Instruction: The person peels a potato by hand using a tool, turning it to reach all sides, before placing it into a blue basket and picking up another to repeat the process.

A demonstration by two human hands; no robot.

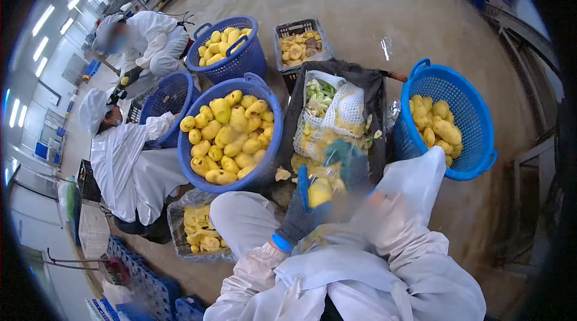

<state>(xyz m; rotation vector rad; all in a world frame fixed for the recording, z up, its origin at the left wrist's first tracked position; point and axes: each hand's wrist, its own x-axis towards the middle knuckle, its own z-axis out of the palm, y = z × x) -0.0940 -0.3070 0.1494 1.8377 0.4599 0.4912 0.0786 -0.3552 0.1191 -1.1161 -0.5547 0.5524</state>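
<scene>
My left hand [299,214], in a dark grey and blue glove, is closed round a yellow mango [320,192] above my lap. Just beyond the mango, my right hand [353,169], in a green and grey glove, is smeared by motion. Its fingers and anything in them cannot be made out. Below both hands is a crate lined with black plastic [377,96], holding yellow peelings, white foam netting [347,103] and green scraps [320,94]. To its left stands a purple-blue basket [271,132] heaped with yellow mangoes [228,135].
A blue basket [481,123] with some mangoes stands at right. Beyond are another full basket [240,66] and a crate of cut pieces [300,48]. A lined crate [178,228] sits by my left knee. Two co-workers in white [135,165] [153,36] are at left.
</scene>
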